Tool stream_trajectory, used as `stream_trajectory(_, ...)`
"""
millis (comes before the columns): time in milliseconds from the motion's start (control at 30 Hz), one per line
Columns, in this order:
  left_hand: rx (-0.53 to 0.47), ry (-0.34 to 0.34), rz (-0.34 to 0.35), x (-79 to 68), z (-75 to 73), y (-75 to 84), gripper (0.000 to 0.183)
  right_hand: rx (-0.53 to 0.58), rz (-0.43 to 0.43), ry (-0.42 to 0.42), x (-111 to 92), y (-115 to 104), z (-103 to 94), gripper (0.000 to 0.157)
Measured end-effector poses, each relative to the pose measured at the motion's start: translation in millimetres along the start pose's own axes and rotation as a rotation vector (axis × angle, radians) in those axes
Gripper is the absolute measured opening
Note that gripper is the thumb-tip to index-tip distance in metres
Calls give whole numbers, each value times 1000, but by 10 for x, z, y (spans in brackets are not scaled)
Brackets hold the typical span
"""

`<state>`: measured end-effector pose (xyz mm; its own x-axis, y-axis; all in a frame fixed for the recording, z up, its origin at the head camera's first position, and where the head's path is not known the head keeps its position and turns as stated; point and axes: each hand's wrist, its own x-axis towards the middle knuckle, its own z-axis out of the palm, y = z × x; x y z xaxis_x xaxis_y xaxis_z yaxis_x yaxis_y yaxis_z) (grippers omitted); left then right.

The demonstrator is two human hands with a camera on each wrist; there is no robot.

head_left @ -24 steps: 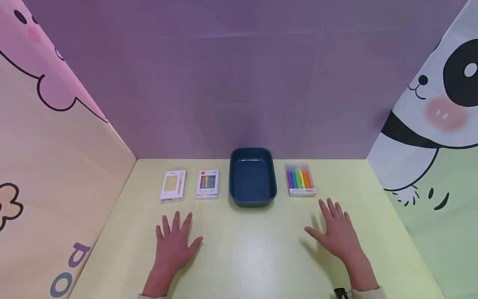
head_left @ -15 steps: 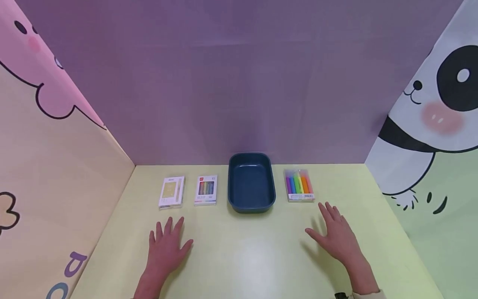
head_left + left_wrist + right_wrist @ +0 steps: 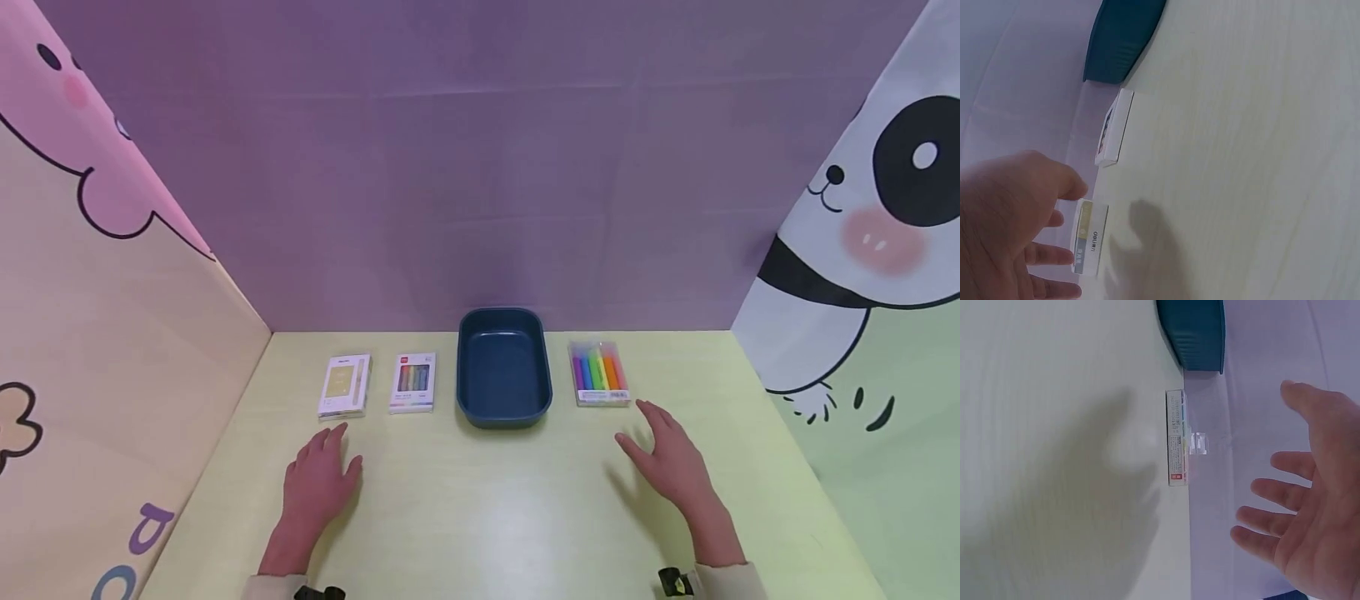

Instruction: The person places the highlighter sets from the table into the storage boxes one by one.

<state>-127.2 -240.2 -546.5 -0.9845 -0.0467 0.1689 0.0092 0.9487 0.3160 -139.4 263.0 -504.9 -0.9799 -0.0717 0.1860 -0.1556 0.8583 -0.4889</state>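
Cream and pink, the left wall [image 3: 150,333] runs along the left edge of the pale desk [image 3: 480,517], and a purple back wall [image 3: 480,167] stands behind its far edge. Near the far left corner of the desk lies a white box with a gold patch [image 3: 340,382]. Just in front of it is the left hand [image 3: 315,483], up over the desk, its fingers loose and a bit bent; it holds nothing, and I cannot tell for sure if a fingertip brushes the box. Next along the far edge comes a white box with coloured sticks on its front [image 3: 413,382], lying flat. Then, by the middle of the far edge, a dark blue tray [image 3: 504,412] sits upright. To its right lies a clear pack of bright pens [image 3: 600,375]. Near that pack's front right corner hangs the right hand [image 3: 671,462], its thumb spread wide, gripping nothing. Last, the right wall [image 3: 870,367] with a big panda runs along the right edge. My guess is the work is only starting: all three packs lie on the desk, none in the tray or picked up, so all the handling seems left to do.
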Motion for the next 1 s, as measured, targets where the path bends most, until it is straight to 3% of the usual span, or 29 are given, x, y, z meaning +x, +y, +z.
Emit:
stream_trajectory(200, -29, 23, -21, -4, 35, -33, 49, 53, 42, -19, 69, 21, 70, 67)
stream_trajectory(533, -83, 12, -23, 23, 72, 34, 39, 152, 39, 0, 241, 127, 155, 56)
stream_trajectory(733, -132, 28, 8, 164, 81, 210, 35, 253, 51, 12, 344, 168, 177, 53)
stream_trajectory(1000, -181, -37, 17, 402, 90, 537, 37, 259, 97, 9, 424, 232, 240, 53)
